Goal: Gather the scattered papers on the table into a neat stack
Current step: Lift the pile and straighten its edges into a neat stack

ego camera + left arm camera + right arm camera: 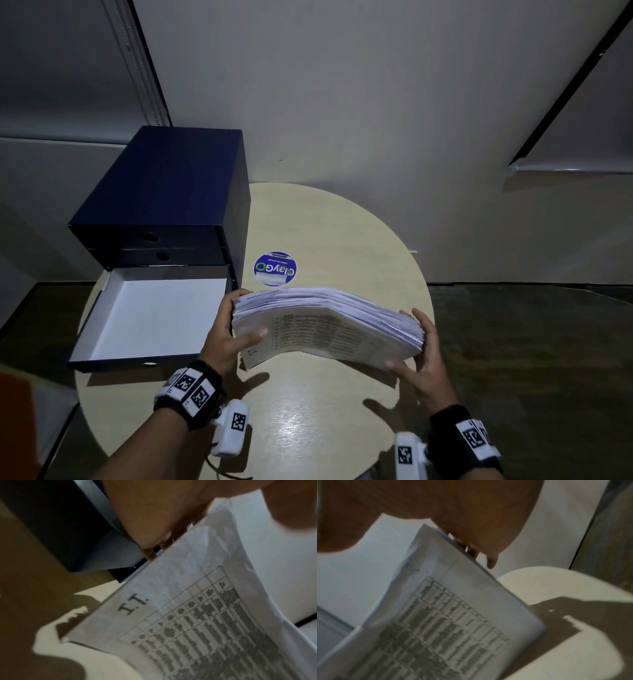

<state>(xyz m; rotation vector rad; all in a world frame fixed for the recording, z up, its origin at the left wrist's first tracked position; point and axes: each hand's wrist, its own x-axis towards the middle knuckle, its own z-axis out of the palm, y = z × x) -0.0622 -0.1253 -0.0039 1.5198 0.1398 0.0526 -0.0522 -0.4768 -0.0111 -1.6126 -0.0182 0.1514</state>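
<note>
A thick stack of printed papers (325, 325) stands on its long edge on the round beige table (308, 411), bowed upward in the middle. Its near face shows a table of text, also visible in the left wrist view (197, 622) and the right wrist view (453, 615). My left hand (229, 329) grips the stack's left end, thumb on the near face, fingers behind. My right hand (419, 349) grips the right end the same way. The sheets' top edges look slightly uneven.
A dark blue drawer box (164, 198) stands at the table's left, its bottom drawer (147, 315) pulled out, white inside. A round blue sticker (275, 269) lies on the table behind the stack. The wall is close behind; the floor drops off at right.
</note>
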